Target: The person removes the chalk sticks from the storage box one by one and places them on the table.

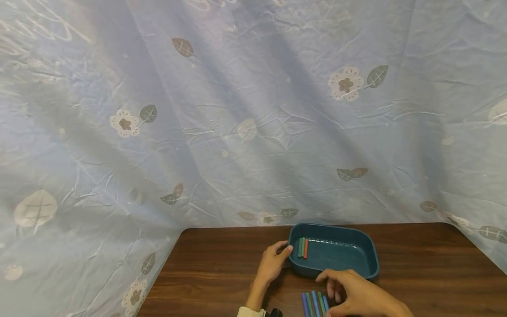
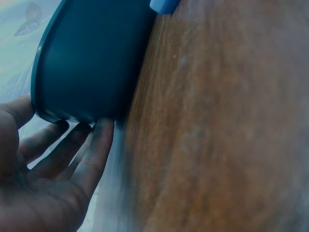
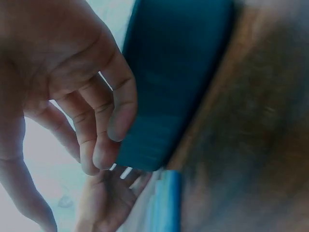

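Observation:
A dark teal plastic tub [image 1: 340, 250] sits near the table's far edge. Two green sticks and an orange-red stick [image 1: 306, 248] lie side by side at its left end. My left hand [image 1: 272, 263] grips the tub's left end, thumb at the rim and fingertips against the outer wall [image 2: 91, 63]. In front of the tub lies a row of several thin purple, green and blue sticks [image 1: 314, 304]. Just right of that row, my right hand [image 1: 354, 290] hovers with loosely bent fingers and thumb apart, nothing seen between them. The right wrist view shows this hand [image 3: 82, 92] beside the tub.
The brown wooden table [image 1: 214, 268] extends to both sides of the tub. Behind it hangs a pale blue cloth [image 1: 245, 176] with flower and leaf prints. A black band [image 1: 275, 312] is at my left wrist, by a cream sleeve [image 1: 251, 312].

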The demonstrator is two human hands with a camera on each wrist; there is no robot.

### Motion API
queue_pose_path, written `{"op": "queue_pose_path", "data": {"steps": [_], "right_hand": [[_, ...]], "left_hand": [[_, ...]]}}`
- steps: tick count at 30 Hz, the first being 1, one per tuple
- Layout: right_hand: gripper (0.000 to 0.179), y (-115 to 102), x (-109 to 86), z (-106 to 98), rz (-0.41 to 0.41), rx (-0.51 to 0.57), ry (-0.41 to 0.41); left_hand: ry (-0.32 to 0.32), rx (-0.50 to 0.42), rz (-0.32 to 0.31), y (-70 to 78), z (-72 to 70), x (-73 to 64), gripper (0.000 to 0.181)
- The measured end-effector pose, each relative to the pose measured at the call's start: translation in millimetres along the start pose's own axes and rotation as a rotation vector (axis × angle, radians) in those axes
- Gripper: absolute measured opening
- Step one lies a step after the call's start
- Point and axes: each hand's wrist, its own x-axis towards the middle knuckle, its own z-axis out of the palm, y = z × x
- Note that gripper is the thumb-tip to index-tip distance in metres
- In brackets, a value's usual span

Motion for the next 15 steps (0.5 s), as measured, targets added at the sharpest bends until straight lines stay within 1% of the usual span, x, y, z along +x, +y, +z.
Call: {"op": "queue_pose_path", "data": {"steps": [2, 6, 8, 10, 15], "right_hand": [[0.054, -4.7, 2.9, -3.6, -0.023, -0.015, 0.023], [0.057, -11.9, 10.6, -11.8, -0.026, -0.047, 0.075], [0.057, -13.5, 15.3, -15.7, -0.015, -0.078, 0.105], [0.058, -14.3, 20.2, -19.2, -0.002, -0.106, 0.136], [0.06, -13.9, 34.9, -27.5, 0.021, -0.176, 0.2]], "left_hand": [[0.005, 0.012, 0.006, -0.2, -0.2, -0.1, 0.041], [0.011, 0.018, 0.001, -1.3, -0.5, 0.2, 0.042], [0.012, 0.019, -0.002, -1.8, -0.3, 0.8, 0.042], [0.012, 0.022, 0.011, -1.8, 0.2, 1.7, 0.041], [0.0, 0.016, 0.015, -0.9, 0.6, 2.8, 0.041]]}}
